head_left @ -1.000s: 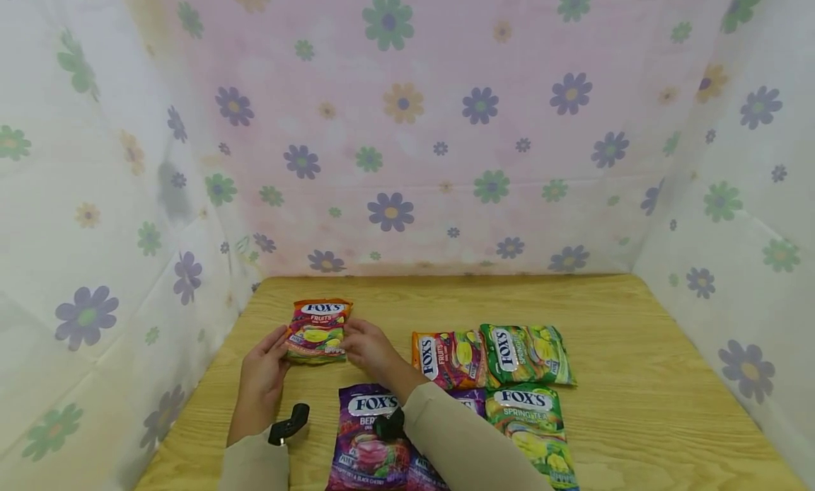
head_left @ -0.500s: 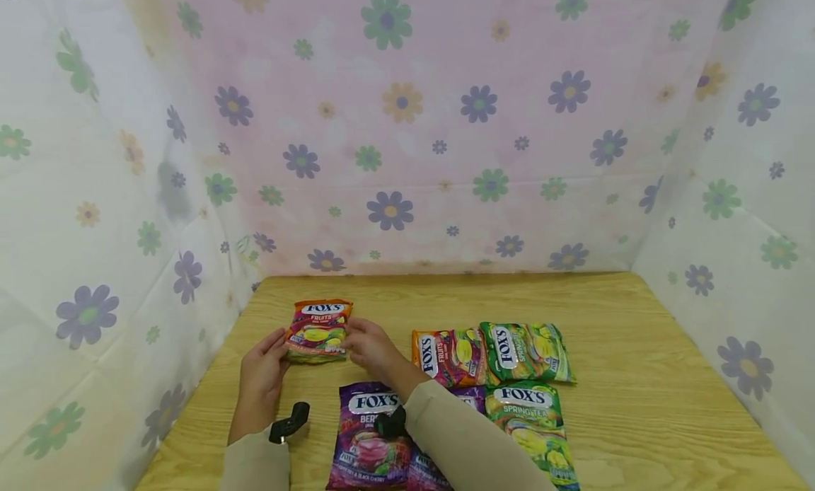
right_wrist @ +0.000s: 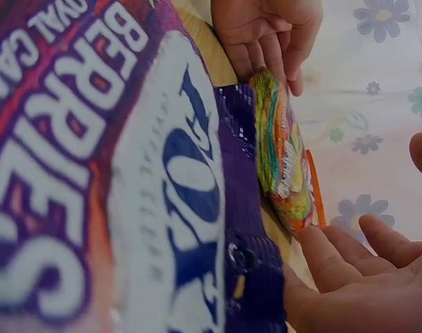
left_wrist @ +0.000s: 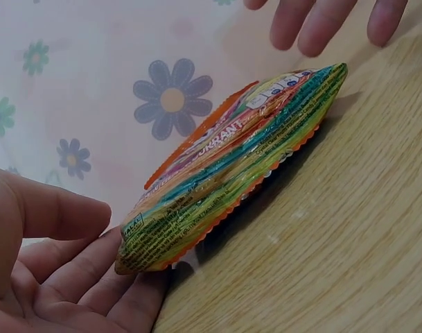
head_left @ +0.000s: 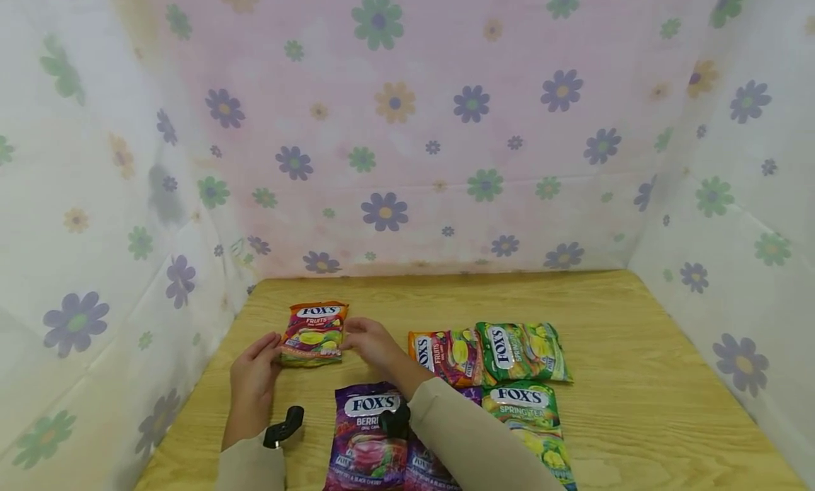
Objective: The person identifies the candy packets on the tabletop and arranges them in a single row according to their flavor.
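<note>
A candy bag marked Fox's Fruits point(head_left: 313, 334) lies label up on the wooden table at the far left. My left hand point(head_left: 253, 378) is at its left side. In the left wrist view the left fingers point(left_wrist: 93, 283) touch the bag's near corner, while the thumb stands off it. My right hand point(head_left: 374, 344) is at the bag's right side with its thumb spread away. Its fingertips point(left_wrist: 320, 31) appear just apart from the bag in the left wrist view.
Nearer the front lie purple Berries bags point(head_left: 368, 434), one partly under the right sleeve point(head_left: 477, 434). Another Fruits bag point(head_left: 448, 356) and two green Spring Tea bags point(head_left: 525, 351) lie to the right. Flowered cloth point(head_left: 407, 144) encloses the table's back and sides.
Both hands have loosened at the Fruits bag; the right fingers have drawn slightly away from its right edge. The bag stays in place on the table. The head view has shifted slightly.
</note>
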Demonstrator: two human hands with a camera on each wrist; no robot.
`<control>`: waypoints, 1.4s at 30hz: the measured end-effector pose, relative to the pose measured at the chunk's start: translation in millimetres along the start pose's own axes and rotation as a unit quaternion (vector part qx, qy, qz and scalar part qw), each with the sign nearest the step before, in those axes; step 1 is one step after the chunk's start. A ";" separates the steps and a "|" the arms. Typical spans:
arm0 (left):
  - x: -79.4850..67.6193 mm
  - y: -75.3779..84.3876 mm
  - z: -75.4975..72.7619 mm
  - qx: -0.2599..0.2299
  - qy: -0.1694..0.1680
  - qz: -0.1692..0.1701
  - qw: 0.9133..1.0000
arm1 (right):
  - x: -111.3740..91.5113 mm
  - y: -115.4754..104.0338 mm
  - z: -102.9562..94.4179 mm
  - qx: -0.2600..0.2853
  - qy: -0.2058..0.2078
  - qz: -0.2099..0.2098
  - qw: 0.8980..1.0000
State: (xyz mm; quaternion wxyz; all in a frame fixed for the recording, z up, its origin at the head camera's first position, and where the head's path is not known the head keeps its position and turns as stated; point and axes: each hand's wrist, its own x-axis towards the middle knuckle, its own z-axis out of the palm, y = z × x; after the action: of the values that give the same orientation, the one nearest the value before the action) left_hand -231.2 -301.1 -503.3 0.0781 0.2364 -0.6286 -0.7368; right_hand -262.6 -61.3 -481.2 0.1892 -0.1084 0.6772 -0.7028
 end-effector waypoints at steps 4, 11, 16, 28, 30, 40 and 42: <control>0.6 -1.3 -1.4 -0.004 0.005 -0.005 1.000 | -6.3 -6.0 -6.8 -0.035 0.000 -0.006 0.999; 5.0 -1.2 0.8 -0.012 0.003 -0.004 1.000 | -18.5 -21.3 -30.0 -0.088 -0.009 -0.034 0.996; 2.1 -1.7 1.1 -0.014 -0.010 -0.010 1.000 | -36.7 -32.6 -51.9 -0.128 -0.013 -0.046 0.991; -0.4 -2.1 1.7 -0.026 -0.025 -0.021 0.999 | -92.8 -52.2 -114.2 -0.173 -0.030 -0.082 0.981; -0.1 -2.3 2.3 -0.027 -0.029 -0.023 0.999 | -98.3 -54.4 -122.4 -0.185 -0.033 -0.084 0.979; 0.4 0.4 -2.3 -0.016 -0.034 -0.032 0.999 | -110.7 -60.3 -139.2 -0.223 -0.028 -0.099 0.969; 0.1 0.9 -2.2 -0.013 -0.034 -0.030 0.999 | -108.6 -58.1 -140.5 -0.251 -0.007 -0.092 0.963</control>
State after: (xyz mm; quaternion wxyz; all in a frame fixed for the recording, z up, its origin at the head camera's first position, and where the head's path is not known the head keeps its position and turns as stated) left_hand -230.5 -303.3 -502.6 0.0381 0.2288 -0.6136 -0.7548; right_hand -228.6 112.1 -420.6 0.0955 -0.2193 0.8178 -0.5234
